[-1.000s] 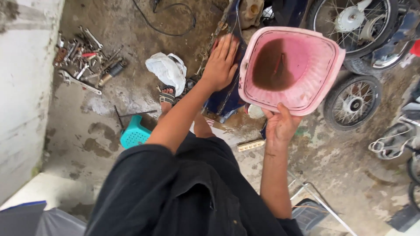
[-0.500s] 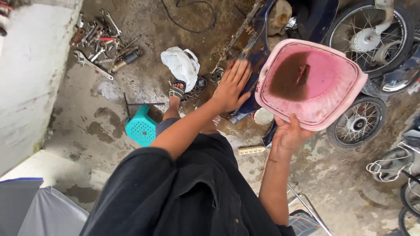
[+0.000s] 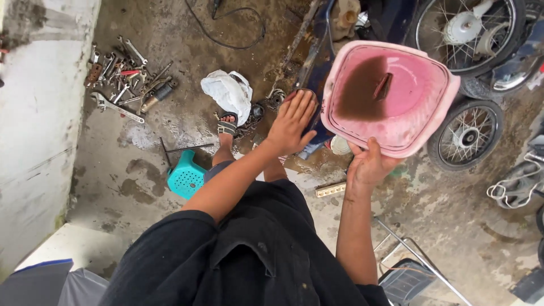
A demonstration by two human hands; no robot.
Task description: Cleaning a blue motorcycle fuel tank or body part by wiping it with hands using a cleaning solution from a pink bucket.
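The right hand (image 3: 369,165) is gripping the pink basin (image 3: 422,122) of dark liquid by its rim, best kept level, while the left hand (image 3: 293,123) is hovering spread wide and empty.

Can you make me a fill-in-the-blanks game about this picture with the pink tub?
1. The right hand holds a pink tub with ____ liquid in it.
2. The left hand is open and holds ____.
3. The small stool on the floor is coloured ____.
4. The heap of wrenches lies near the ____ wall.

Missing words: brown; nothing; teal; white
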